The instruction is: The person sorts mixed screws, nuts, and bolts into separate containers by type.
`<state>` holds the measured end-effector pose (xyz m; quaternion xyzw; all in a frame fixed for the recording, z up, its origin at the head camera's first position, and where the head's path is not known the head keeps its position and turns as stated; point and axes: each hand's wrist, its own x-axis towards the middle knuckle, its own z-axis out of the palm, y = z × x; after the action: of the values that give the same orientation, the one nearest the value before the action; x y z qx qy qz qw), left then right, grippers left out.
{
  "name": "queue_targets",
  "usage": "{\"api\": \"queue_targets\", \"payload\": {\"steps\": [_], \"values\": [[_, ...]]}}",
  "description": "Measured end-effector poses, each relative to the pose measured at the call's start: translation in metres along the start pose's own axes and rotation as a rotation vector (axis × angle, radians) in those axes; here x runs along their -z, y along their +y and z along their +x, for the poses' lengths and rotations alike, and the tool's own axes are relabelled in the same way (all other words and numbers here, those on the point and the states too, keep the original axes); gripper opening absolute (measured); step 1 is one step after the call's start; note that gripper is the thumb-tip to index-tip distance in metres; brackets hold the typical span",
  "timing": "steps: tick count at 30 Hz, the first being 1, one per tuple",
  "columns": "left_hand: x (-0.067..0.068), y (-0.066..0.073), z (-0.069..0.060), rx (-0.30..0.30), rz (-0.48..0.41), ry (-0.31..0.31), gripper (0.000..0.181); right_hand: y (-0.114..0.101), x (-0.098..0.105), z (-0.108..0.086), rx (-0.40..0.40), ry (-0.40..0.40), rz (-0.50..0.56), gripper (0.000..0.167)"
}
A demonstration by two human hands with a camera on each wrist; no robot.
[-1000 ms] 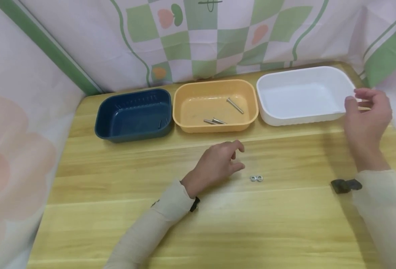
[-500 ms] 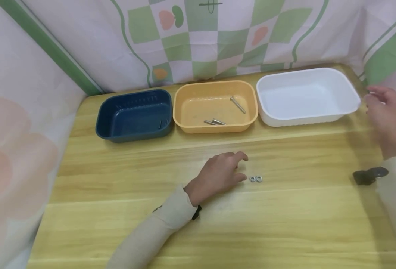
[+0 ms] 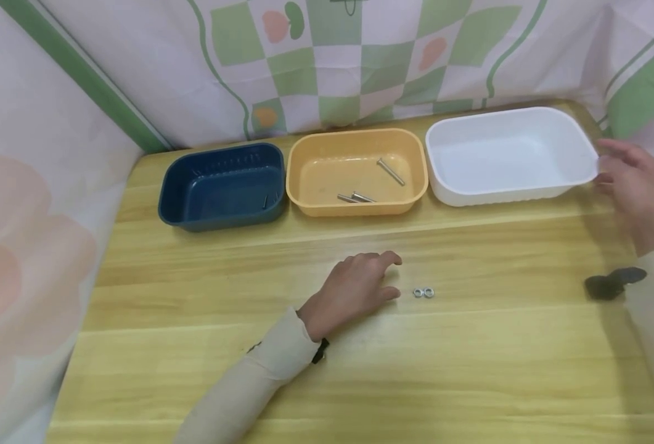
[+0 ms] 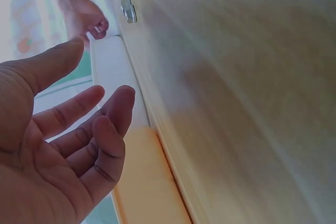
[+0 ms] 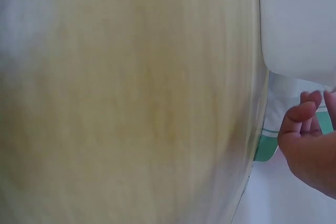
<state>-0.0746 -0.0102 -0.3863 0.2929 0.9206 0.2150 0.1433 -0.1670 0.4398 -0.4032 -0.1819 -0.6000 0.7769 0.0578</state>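
Observation:
Two small metal nuts (image 3: 423, 293) lie side by side on the wooden table in the head view. Just left of them hovers my left hand (image 3: 354, 290), its fingers loosely bent and apart, holding nothing. The left wrist view shows the same hand (image 4: 68, 140) with a bare palm, and the nuts (image 4: 128, 10) beyond it. My right hand (image 3: 640, 191) is at the right end of the white tray (image 3: 515, 198), fingertips at its rim; whether they touch it I cannot tell. In the right wrist view its fingers (image 5: 299, 116) are bent below the tray's corner (image 5: 299, 30).
An orange tray (image 3: 360, 210) with several bolts (image 3: 390, 172) stands left of the white one. Left of that is a dark blue tray (image 3: 221, 224) with small dark pieces (image 3: 265, 201) inside. A patterned curtain (image 3: 338, 68) hangs behind the table (image 3: 415, 376).
My right hand has moved right from the white tray's front right corner to beyond its right end, then slightly back toward the rim. The left hand has shifted slightly toward me.

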Motion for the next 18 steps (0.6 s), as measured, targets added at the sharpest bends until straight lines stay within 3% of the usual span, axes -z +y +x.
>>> {"api": "queue_targets", "payload": {"steps": [5, 10, 18], "values": [[-0.001, 0.0, 0.002, -0.004, -0.006, -0.016, 0.04, -0.001, -0.003, 0.0, 0.012, -0.03, -0.002, 0.034], [-0.003, -0.001, 0.004, 0.032, -0.039, -0.051, 0.04, -0.001, -0.006, -0.002, 0.022, -0.027, 0.027, 0.036], [-0.01, 0.0, 0.009, 0.034, -0.048, -0.102, 0.039, -0.001, -0.006, -0.002, -0.033, -0.017, 0.059, 0.036]]}}
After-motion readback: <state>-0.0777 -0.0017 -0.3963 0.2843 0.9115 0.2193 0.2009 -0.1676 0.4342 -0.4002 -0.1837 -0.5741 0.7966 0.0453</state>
